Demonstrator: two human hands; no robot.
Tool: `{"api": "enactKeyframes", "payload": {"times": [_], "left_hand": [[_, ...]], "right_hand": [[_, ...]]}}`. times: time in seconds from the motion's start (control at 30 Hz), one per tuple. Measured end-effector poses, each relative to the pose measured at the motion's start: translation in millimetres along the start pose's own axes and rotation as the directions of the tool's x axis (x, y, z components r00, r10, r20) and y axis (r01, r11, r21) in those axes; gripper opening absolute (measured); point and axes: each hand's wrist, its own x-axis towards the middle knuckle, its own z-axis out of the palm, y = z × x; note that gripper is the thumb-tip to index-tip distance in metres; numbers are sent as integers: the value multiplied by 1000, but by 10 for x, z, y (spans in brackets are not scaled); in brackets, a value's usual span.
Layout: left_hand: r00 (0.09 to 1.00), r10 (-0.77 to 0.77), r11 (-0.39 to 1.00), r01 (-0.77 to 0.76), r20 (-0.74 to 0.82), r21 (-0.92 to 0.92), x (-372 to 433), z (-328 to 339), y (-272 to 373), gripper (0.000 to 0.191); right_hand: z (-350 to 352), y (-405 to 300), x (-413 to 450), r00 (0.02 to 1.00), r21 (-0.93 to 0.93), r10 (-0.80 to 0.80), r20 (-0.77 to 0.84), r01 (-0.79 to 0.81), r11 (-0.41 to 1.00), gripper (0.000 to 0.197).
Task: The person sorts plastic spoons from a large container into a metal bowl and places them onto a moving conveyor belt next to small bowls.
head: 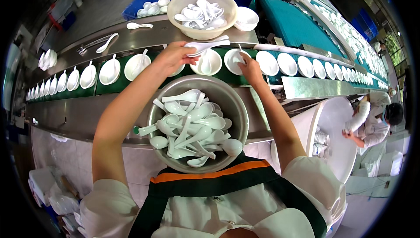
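Observation:
My left hand (178, 54) grips a small stack of white soup spoons (206, 45) above the green conveyor belt (123, 88). With my right hand (250, 67) I hold a spoon by its handle (240, 48), its lower part over a white bowl (232, 60). Just left of that, another bowl (215, 62) has a spoon (206, 64) lying in it. Several bowls farther left along the belt each carry a spoon, such as this bowl (110, 72). Close to my body, a steel basin (242, 113) is heaped with white spoons (197, 129).
Beyond the belt stand a cream plastic basin (203, 34) of spoons, stacked bowls (246, 18) and a blue crate (131, 9). Bowls without spoons (267, 63) line the belt rightward. A teal conveyor (295, 21) lies behind. A co-worker (377, 119) holds stacked bowls at right.

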Motion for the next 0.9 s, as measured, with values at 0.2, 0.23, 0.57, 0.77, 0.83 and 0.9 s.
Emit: {"api": "enactKeyframes", "payload": {"times": [0.2,0.23,0.57,0.77,0.83,0.9], "left_hand": [[996,91,993,-92,23,77,186,498,-95,24],[992,100,985,-110,77,136,193,564,-92,25],[819,573,380,-294,26,877,324,533,-115,27],[911,383,410,-317,154,855,-368,486,168,17],[966,208,357,-222,155,907,-814,381,281,16],[985,129,315,-150,114,937,-1118,308,356,16]], "right_hand": [[-132,-541,74,955,802,45,294,-272,531,49],[-192,-649,117,953,824,94,286,-295,484,44],[-275,-199,491,982,-132,182,-54,-188,973,35],[-92,272,463,973,-55,210,97,-205,977,33],[-185,86,435,978,-14,206,-31,-207,978,27],[-190,350,440,987,-107,137,-88,-147,983,29]]}}
